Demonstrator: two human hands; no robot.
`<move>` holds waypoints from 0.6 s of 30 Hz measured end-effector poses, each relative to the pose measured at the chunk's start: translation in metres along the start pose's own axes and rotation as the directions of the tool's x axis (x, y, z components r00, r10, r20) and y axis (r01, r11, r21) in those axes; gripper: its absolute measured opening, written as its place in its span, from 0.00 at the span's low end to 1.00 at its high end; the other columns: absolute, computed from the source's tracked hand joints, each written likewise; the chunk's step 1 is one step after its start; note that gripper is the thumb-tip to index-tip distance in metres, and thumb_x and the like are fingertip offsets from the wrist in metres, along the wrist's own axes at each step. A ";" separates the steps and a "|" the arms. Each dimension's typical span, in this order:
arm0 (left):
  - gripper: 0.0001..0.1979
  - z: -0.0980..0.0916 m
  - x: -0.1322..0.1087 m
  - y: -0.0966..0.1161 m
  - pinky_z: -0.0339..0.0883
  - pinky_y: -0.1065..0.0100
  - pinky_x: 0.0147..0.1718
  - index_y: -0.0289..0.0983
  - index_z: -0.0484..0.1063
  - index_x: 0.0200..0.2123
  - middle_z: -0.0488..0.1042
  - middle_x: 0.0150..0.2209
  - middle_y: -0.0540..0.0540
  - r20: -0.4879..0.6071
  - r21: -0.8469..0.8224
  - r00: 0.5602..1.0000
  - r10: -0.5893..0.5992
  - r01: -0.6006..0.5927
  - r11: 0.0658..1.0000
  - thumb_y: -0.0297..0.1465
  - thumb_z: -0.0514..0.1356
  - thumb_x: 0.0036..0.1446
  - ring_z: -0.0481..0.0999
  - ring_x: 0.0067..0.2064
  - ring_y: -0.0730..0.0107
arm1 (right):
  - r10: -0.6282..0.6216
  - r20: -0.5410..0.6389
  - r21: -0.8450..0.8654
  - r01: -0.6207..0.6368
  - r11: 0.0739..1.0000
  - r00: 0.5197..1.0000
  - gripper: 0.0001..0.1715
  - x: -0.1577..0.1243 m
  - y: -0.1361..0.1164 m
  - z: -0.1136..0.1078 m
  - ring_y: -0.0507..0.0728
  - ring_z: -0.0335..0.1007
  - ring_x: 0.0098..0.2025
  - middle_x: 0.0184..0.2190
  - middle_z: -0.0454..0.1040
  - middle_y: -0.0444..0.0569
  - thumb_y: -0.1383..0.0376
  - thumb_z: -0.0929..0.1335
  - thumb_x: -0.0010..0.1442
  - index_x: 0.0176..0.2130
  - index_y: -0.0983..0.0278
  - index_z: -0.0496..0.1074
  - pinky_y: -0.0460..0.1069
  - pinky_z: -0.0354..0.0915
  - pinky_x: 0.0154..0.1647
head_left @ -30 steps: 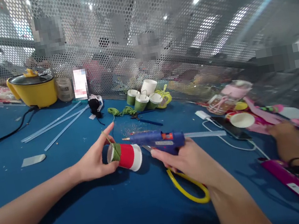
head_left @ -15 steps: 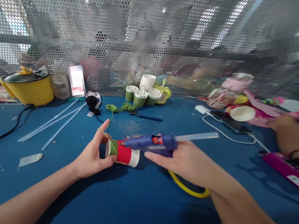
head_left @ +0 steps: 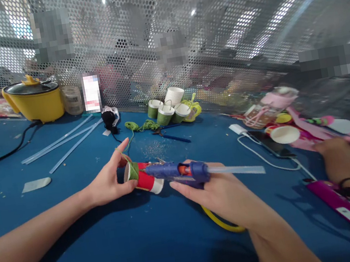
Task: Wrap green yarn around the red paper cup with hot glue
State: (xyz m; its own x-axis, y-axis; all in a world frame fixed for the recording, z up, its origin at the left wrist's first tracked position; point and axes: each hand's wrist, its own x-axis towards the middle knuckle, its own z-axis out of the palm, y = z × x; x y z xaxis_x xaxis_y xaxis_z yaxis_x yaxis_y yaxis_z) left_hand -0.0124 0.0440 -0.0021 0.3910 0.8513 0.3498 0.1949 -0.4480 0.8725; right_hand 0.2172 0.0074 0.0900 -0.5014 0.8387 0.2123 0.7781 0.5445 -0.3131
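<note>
My left hand (head_left: 111, 182) is closed around the rim end of a red and white paper cup (head_left: 147, 182), which lies tilted on its side. Green yarn (head_left: 133, 171) is wound round the cup near its rim, and a strand runs over my raised index finger to a loose bundle of green yarn (head_left: 145, 125) behind. In my right hand (head_left: 216, 189) is a blue hot glue gun (head_left: 171, 172), its nozzle pointing left at the edge of the yarn. A clear glue stick (head_left: 238, 168) sticks out of its back end.
Several glue sticks (head_left: 63, 143) lie at the left, near a yellow electric pot (head_left: 39, 104). Green-wrapped cups (head_left: 165, 114) and pliers (head_left: 174, 137) are at the back. On the right are a phone (head_left: 273, 143), a purple power strip (head_left: 331, 203) and another person's arm (head_left: 342, 165).
The glue gun's rear end has dipped slightly, so the glue stick slopes down to the right. The left hand and the cup have hardly moved.
</note>
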 end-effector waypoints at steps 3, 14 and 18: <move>0.46 0.000 0.000 0.000 0.60 0.57 0.47 0.36 0.35 0.65 0.64 0.40 0.46 -0.002 0.008 1.000 -0.002 0.002 1.000 0.31 0.60 0.50 0.66 0.41 0.64 | -0.024 -0.025 -0.041 0.023 0.999 0.999 0.09 -0.001 0.002 0.003 0.59 0.74 0.35 0.27 0.76 0.47 0.62 0.65 0.58 0.31 0.59 0.74 0.52 0.69 0.38; 0.46 -0.001 0.001 0.001 0.60 0.57 0.47 0.38 0.34 0.64 0.64 0.40 0.46 0.001 -0.013 1.000 -0.018 0.018 1.000 0.30 0.60 0.49 0.67 0.41 0.64 | -0.029 0.013 0.063 0.028 0.998 1.000 0.05 -0.003 0.003 0.004 0.54 0.70 0.26 0.26 0.75 0.45 0.64 0.65 0.57 0.31 0.60 0.72 0.47 0.66 0.25; 0.46 -0.001 0.001 0.000 0.59 0.55 0.48 0.37 0.35 0.64 0.64 0.41 0.45 0.000 0.017 1.000 -0.009 0.009 1.000 0.30 0.60 0.49 0.67 0.42 0.62 | -0.018 -0.022 0.063 0.019 0.998 1.000 0.05 -0.003 0.003 0.004 0.54 0.70 0.26 0.26 0.75 0.46 0.64 0.66 0.57 0.30 0.61 0.71 0.47 0.66 0.26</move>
State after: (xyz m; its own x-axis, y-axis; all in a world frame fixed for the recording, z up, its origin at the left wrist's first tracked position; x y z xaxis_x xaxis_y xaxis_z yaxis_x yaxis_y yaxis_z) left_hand -0.0134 0.0450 -0.0013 0.3888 0.8553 0.3424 0.2135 -0.4451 0.8696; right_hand 0.2193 0.0070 0.0844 -0.5066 0.8287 0.2381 0.7430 0.5597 -0.3670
